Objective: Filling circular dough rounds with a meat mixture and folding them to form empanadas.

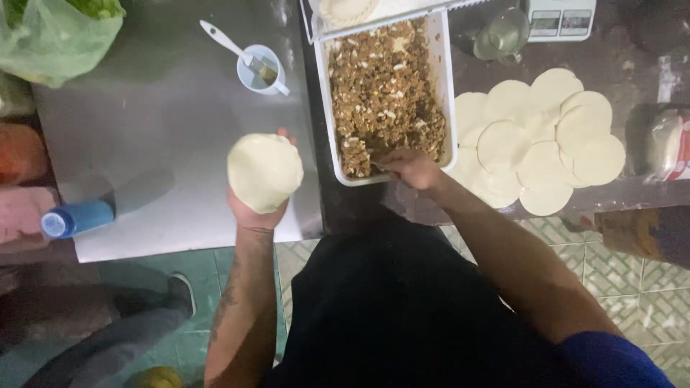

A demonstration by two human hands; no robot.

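At the far left, a green plastic bag (61, 32) is lying on the back corner of the steel worktop (165, 115), and a bottle with a blue cap (72, 218) is lying on its side near the front edge. Below it, another person's shoe (180, 291) is standing on the green tiled floor (215, 269).

Further right, a small white cup (257, 68) is sitting on the worktop with a white-handled brush (223, 37) leaning in it.

The left hand (253, 212) is reaching up over the worktop with its grip cupped half open, palm up, cradling a round dough disc (264, 171) that is draping over the fingers; a fingertip is showing past the disc's top edge.

Next comes a white rectangular tray (321, 108) filled with a brown minced filling (384, 86) flecked with pale bits. The right hand (411, 169) is dipping into the tray's near end, its grip closing around something at the filling. Whether that is a utensil I cannot tell, since the fingers are hiding it.

Just beside the tray on the right, a stack of overlapping dough discs (539, 140) is fanning out over the darker worktop. Behind them, an upturned glass (503, 34) and a small scale (560, 18) are standing at the back edge, and a wrapped package (668, 144) is lying at the far right.
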